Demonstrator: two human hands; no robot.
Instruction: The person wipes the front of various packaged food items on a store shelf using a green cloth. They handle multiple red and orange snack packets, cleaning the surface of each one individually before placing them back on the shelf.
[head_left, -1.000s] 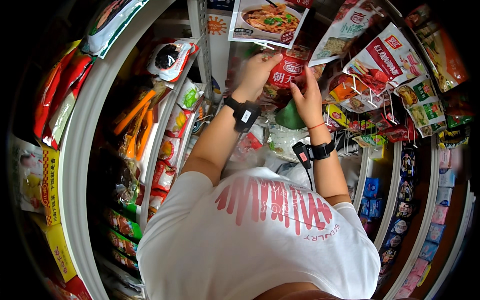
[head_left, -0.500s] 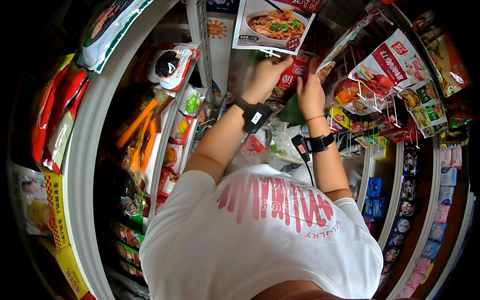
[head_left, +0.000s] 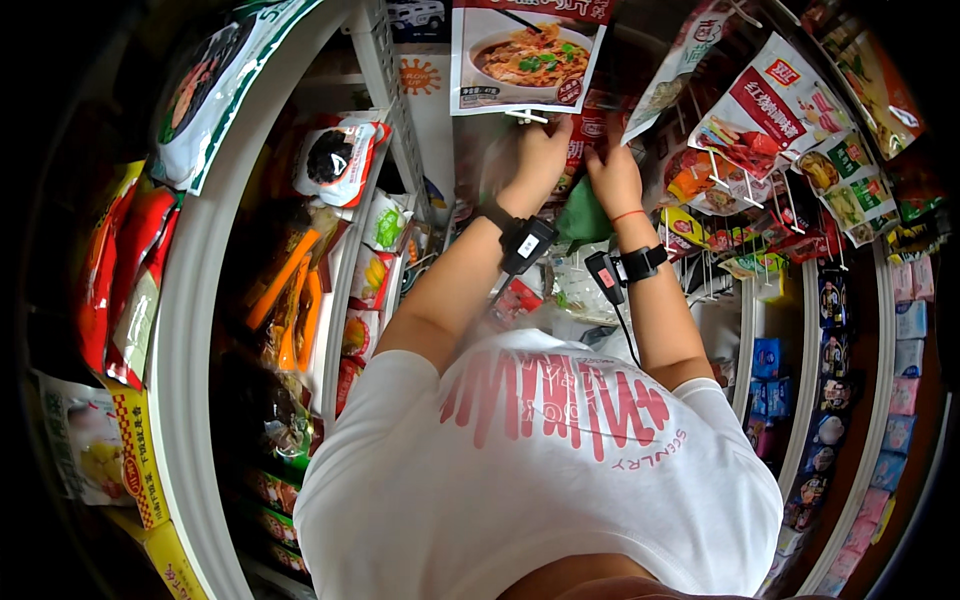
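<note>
Both my hands are raised at the far side, just below a hanging packet (head_left: 530, 60) that pictures a bowl of food. Between them is a red food packet (head_left: 590, 132), partly hidden by my fingers and the hanging packets. My left hand (head_left: 543, 160) has its fingers closed at the packet's left edge, close to a white hook end. My right hand (head_left: 614, 182) grips the same packet from the right, thumb on its front. A dark green piece (head_left: 583, 215) hangs below the red packet, beside my right wrist; whether it belongs to the packet I cannot tell.
Shelves of bagged food (head_left: 345, 160) stand at my left behind a white upright (head_left: 185, 330). Seasoning packets (head_left: 755, 110) hang at the right, with white wire hooks (head_left: 720, 170) sticking out. Small blue packs (head_left: 768, 380) line the shelves lower right.
My hands have moved slightly farther away with the red packet, which is now more covered by the hanging packets. The view has shifted a little, so the shelves sit lower in it.
</note>
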